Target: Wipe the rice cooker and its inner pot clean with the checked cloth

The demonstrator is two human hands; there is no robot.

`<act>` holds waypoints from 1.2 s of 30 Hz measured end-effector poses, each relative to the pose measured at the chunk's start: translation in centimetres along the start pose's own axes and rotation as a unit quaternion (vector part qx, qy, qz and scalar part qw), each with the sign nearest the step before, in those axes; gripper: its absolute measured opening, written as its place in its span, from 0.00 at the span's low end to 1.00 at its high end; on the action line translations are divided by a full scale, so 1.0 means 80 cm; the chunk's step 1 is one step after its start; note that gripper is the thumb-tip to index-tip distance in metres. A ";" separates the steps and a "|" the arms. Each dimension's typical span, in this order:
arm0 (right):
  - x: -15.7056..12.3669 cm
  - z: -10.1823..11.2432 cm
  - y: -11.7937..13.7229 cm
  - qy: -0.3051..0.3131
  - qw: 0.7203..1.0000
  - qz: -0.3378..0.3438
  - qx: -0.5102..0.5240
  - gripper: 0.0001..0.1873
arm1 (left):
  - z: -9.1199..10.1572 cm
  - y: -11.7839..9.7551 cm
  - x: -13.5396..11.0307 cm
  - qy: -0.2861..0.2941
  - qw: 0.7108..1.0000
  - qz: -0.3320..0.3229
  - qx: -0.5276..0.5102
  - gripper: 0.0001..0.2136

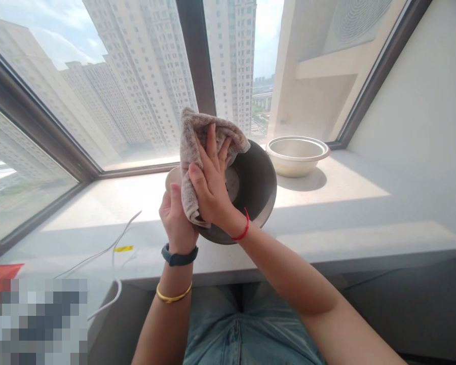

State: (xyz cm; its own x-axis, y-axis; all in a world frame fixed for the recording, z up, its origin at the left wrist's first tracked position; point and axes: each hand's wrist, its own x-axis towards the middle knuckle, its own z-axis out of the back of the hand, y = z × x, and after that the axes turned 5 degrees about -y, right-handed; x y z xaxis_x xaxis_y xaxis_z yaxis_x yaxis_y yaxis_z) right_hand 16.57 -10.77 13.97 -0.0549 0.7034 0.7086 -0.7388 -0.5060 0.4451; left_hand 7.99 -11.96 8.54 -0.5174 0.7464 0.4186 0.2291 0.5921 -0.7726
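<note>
Fuzzy cloth (192,147) under flat right hand (210,185); left hand (177,218) grips round metal bowl (256,185).

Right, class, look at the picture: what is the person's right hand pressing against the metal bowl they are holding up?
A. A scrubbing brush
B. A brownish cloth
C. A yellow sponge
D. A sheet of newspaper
B: the right hand lies flat on a brownish cloth draped over the rim of the held metal bowl, while the left hand grips the bowl's edge from below.
</note>
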 end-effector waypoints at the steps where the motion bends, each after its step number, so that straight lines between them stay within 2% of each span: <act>1: 0.006 -0.002 -0.007 -0.020 1.000 0.006 -0.008 0.32 | -0.002 -0.001 0.000 -0.015 1.000 -0.004 -0.017 0.16; 4: 0.019 -0.008 -0.034 -0.081 0.995 0.026 -0.054 0.31 | -0.005 -0.002 0.004 -0.052 0.998 -0.013 -0.022 0.17; 9: 0.030 -0.012 -0.086 -0.125 0.982 0.017 -0.140 0.27 | -0.004 0.000 0.011 -0.090 0.996 -0.009 0.008 0.20; 12: 0.029 0.000 -0.118 -0.150 0.971 -0.028 -0.184 0.25 | -0.008 0.001 0.012 -0.090 0.996 -0.018 -0.007 0.20; 15: 0.019 0.023 -0.148 -0.139 0.963 -0.113 -0.199 0.23 | -0.013 0.002 0.014 -0.099 0.995 -0.027 -0.018 0.20; 18: 0.001 0.042 -0.156 -0.195 0.945 -0.178 -0.191 0.27 | -0.016 0.002 0.017 -0.121 0.992 -0.024 -0.007 0.20; 20: -0.011 0.042 -0.145 -0.224 0.946 -0.147 -0.183 0.28 | -0.016 0.002 0.017 -0.124 0.992 -0.023 -0.003 0.20; 22: -0.015 0.028 -0.125 -0.190 0.965 -0.089 -0.159 0.27 | -0.017 0.002 0.015 -0.120 0.992 -0.026 0.000 0.21; 25: -0.003 -0.008 -0.093 -0.053 0.993 -0.053 -0.095 0.26 | -0.020 0.002 0.009 -0.114 0.993 -0.026 0.006 0.21; 27: 0.009 -0.032 -0.079 0.025 0.996 -0.055 -0.060 0.26 | -0.021 0.003 0.005 -0.110 0.994 -0.019 0.011 0.20; 29: 0.013 -0.046 -0.070 0.078 0.995 -0.050 -0.041 0.26 | -0.022 0.003 0.002 -0.106 0.994 -0.015 0.011 0.19; 31: 0.003 -0.050 -0.066 0.129 0.991 -0.012 -0.033 0.28 | -0.023 0.003 0.000 -0.102 0.995 -0.018 -0.002 0.18; 33: -0.013 -0.047 -0.064 0.178 0.982 0.057 -0.033 0.29 | -0.023 0.003 0.000 -0.098 0.995 -0.021 -0.017 0.17; 36: -0.027 -0.040 -0.069 0.213 0.966 0.136 -0.046 0.29 | -0.022 0.003 -0.002 -0.097 0.995 -0.023 -0.012 0.17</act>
State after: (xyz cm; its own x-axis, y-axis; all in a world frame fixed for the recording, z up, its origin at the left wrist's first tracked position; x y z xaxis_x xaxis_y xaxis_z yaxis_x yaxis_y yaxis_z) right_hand 18.63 -7.94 8.24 -0.5129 0.7018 0.4944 -0.7137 -0.6686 0.2087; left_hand 9.60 -11.38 9.10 -0.6762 0.6475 0.3513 0.2207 0.6330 -0.7420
